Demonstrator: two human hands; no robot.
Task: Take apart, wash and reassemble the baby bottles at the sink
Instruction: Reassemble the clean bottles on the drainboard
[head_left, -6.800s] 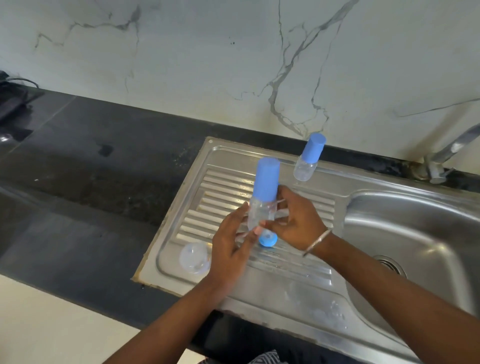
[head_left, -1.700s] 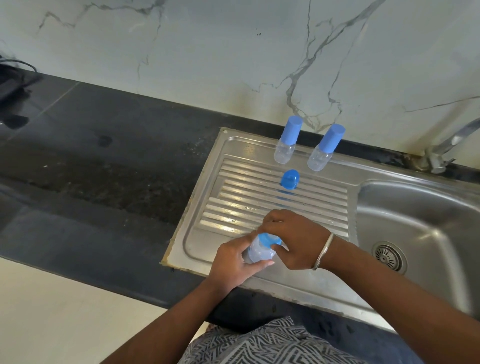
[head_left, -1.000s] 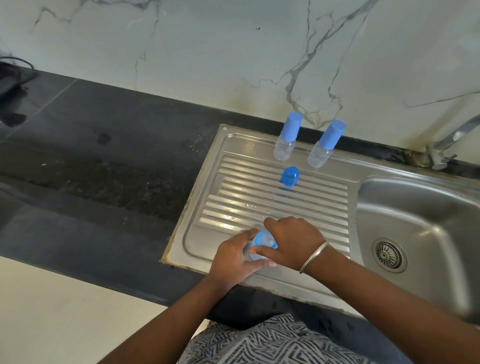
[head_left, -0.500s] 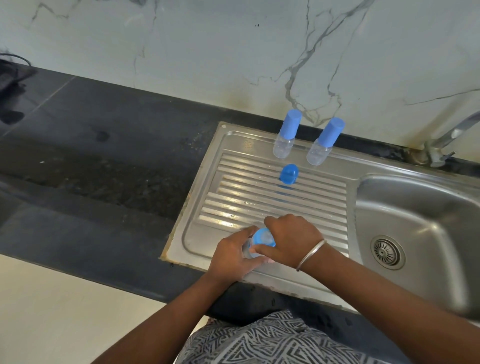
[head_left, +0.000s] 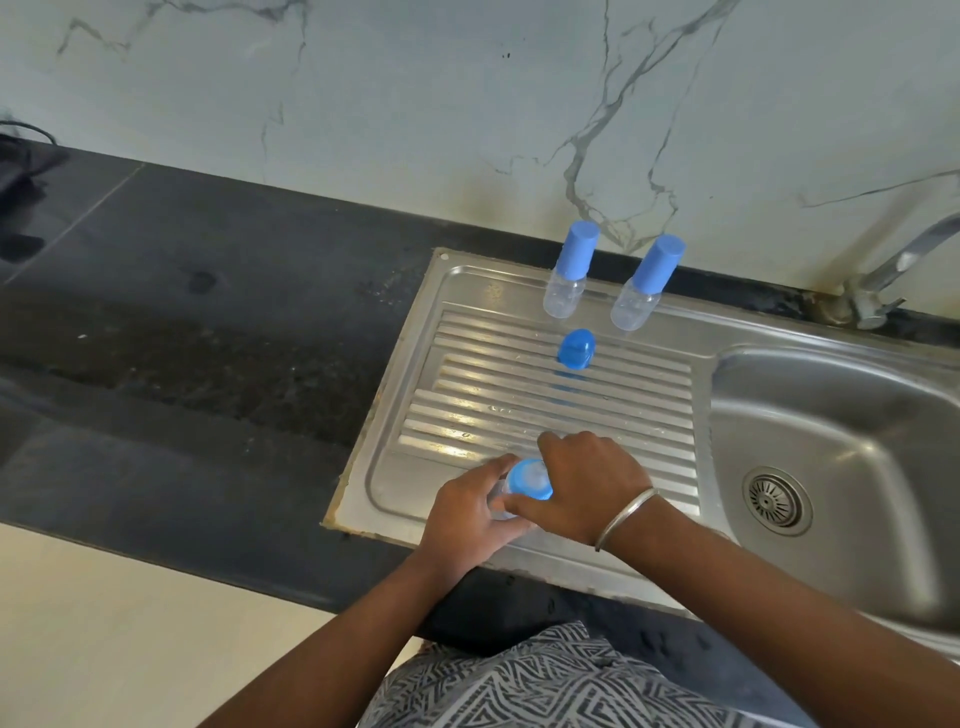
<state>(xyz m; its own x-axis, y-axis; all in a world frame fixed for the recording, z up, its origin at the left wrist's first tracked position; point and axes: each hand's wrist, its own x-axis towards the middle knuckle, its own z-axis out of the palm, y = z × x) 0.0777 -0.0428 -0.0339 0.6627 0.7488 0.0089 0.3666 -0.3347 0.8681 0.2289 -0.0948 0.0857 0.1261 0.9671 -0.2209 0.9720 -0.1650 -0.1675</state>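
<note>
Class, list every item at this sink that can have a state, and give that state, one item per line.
Left capped bottle: upright, cap on.
Right capped bottle: upright, cap on.
Loose blue cap: off, on the drainboard.
Held bottle: blue collar on, no cap.
Left hand: grips the bottle body.
Right hand: grips the collar.
Tap: no water visible.

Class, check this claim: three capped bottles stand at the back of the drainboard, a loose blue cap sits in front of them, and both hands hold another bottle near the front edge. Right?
Not quite: the head view shows two capped bottles at the back of the drainboard, not three. The loose blue cap sits in front of them, and the left hand and right hand hold another bottle near the front edge.
</note>
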